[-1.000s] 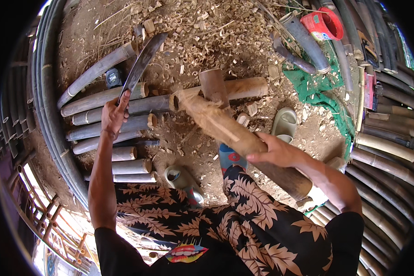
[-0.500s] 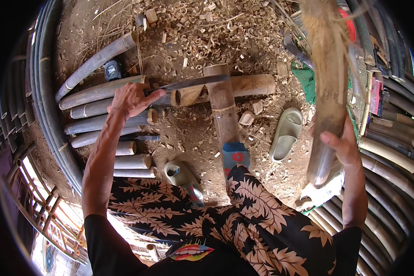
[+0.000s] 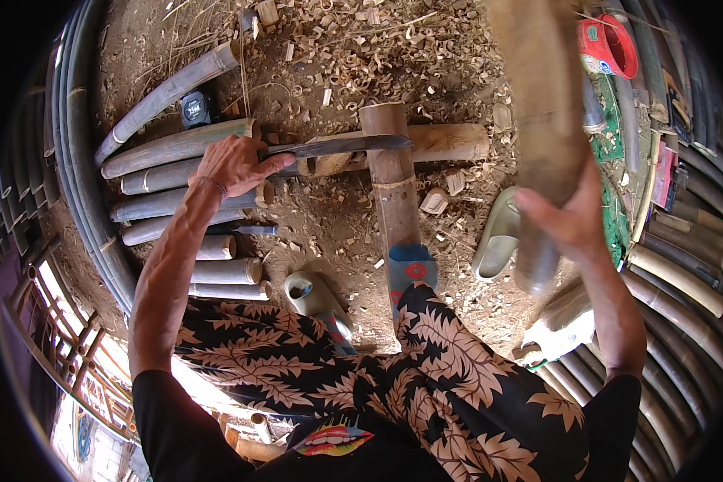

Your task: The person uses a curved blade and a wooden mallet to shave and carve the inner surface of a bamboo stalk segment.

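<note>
Hands well apart, both loaded. L hand closed round the grip end of a machete; blade points right, flat-ish, crossing the far part of a brown bamboo pc. Can't tell if blade touches it or is just above.

R hand wrapped round the near part of a thick bamboo log, thumb on the left side, other fingers mostly hidden. Log is raised off the ground, blurred, far end cut off by the frame edge.

Brown bamboo pc lies btwn the hands, running near-far, its far part over a crosswise log. Socked R foot at its near end. R slipper is off to the right, btwn foot & thick log; L slipper near left.

Left side: row of cut bamboo lengths under/beside the L arm, black tape measure just beyond, long poles farther left. Far: wood chips all over the dirt. Far right: red bucket, green netting nearer. Right edge: stacked bamboo, white bag just left of it.
</note>
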